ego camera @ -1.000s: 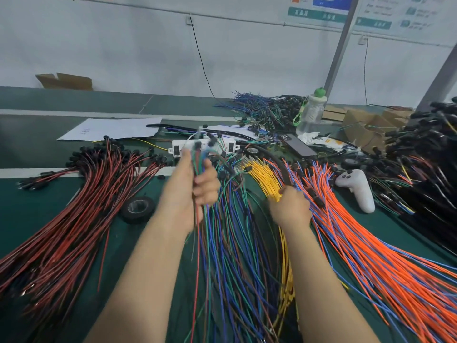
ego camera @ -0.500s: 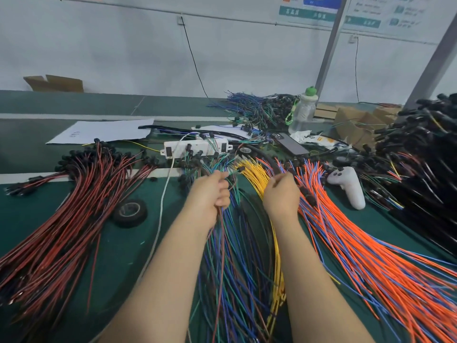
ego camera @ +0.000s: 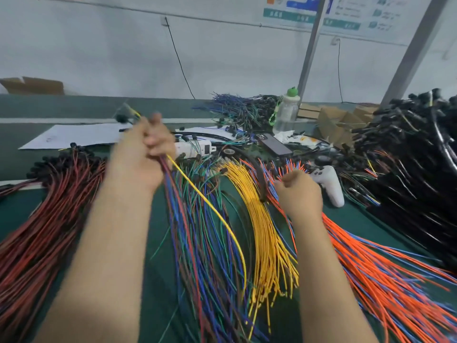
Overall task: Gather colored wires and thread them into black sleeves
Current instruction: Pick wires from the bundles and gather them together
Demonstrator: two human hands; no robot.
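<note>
left hand (ego camera: 142,154): clenched round mixed wires (ego camera: 173,191) plus one yellow wire (ego camera: 222,219); motion-blurred
right hand (ego camera: 300,191): fingers curled at orange wires (ego camera: 371,268); grip hidden
wall posters (ego camera: 304,11): text unreadable

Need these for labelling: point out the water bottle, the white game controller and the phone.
water bottle (ego camera: 285,116), head view, on its clear body.
game controller (ego camera: 330,186), head view, on its white grip.
phone (ego camera: 275,144), head view, on its dark middle.
</note>
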